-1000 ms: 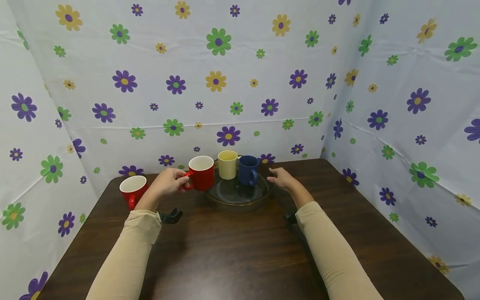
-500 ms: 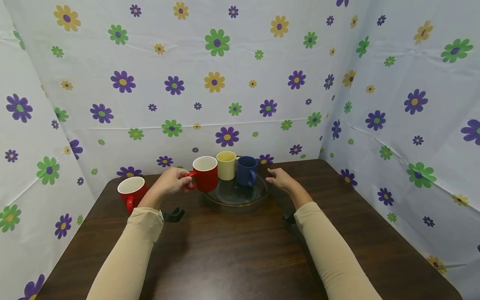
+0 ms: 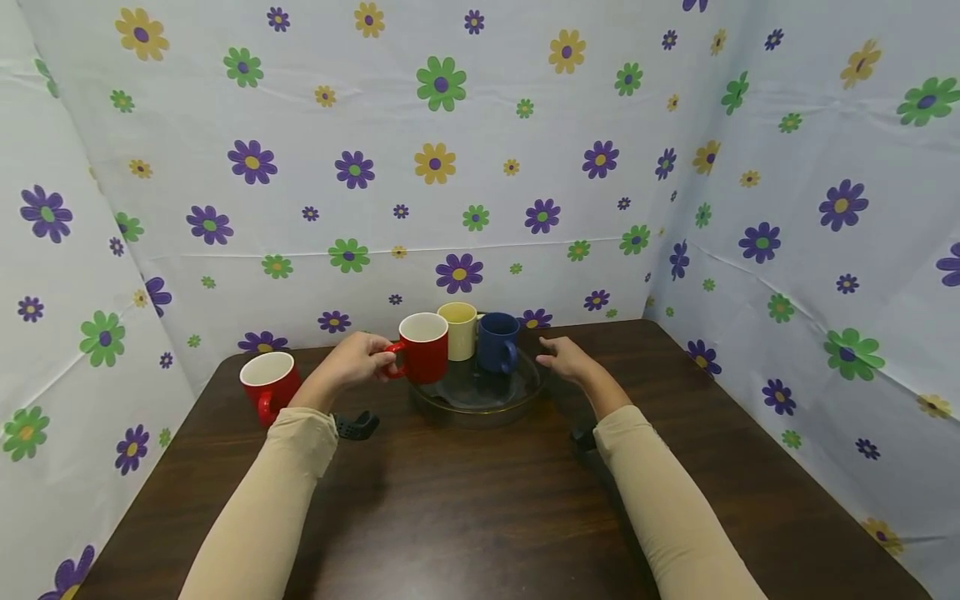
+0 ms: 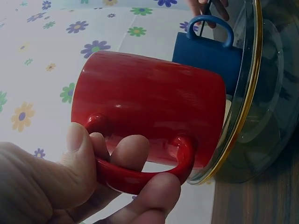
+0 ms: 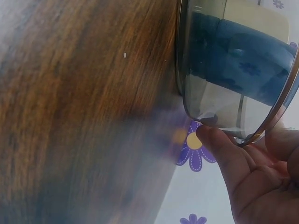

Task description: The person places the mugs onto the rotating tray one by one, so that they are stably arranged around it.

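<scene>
Handle (image 4: pixel 122 180) pinched in our left hand (image 3: pixel 362 358), the red mug (image 3: pixel 426 353) is upright to its right, at the left edge of the glass bowl (image 3: pixel 483 410). Whether our right hand (image 3: pixel 567 358) grips the bowl, we cannot tell.

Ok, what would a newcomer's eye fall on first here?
Probably the red mug the left hand holds by its handle, at the left edge of the bowl. Next, the yellow mug and blue mug in the bowl, then the flowered backdrop behind the table.
</scene>
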The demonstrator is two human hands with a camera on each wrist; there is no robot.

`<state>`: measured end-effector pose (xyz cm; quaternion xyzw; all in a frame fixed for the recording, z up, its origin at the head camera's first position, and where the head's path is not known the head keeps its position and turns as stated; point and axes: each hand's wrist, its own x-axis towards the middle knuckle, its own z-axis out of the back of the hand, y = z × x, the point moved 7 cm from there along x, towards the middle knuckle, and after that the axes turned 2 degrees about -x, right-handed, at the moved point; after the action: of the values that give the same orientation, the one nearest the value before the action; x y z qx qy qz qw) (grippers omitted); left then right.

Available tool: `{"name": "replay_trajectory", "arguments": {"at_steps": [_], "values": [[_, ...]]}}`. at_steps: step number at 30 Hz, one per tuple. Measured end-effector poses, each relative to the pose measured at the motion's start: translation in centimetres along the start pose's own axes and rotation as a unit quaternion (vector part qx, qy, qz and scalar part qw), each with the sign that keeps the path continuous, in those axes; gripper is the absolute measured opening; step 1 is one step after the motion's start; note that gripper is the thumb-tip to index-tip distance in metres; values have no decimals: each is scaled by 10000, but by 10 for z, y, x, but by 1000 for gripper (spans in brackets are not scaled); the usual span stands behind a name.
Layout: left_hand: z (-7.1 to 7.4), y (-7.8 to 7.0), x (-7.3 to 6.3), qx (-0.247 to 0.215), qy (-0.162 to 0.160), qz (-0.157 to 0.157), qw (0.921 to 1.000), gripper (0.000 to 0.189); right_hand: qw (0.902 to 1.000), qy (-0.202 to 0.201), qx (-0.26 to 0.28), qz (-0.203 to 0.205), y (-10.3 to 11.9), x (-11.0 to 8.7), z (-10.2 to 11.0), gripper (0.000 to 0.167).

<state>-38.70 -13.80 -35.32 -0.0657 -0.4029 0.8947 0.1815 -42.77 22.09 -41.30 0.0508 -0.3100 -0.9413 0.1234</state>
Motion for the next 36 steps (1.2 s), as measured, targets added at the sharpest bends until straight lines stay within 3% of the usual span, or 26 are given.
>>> {"name": "replay_trajectory", "arguments": {"at_steps": [15, 30, 36], "values": [[-3, -1, 9, -63, 73, 16, 10000, 14, 9999, -44, -27, 91, 7, 4, 2, 54], [-25, -9, 23, -127, 271, -209, 9993, 13, 9999, -130, -111, -5, 1, -2, 1, 53], [-29, -10, 29, -58, 334, -150, 9993, 13, 9998, -124, -127, 37, 2, 0, 0, 53]]}}
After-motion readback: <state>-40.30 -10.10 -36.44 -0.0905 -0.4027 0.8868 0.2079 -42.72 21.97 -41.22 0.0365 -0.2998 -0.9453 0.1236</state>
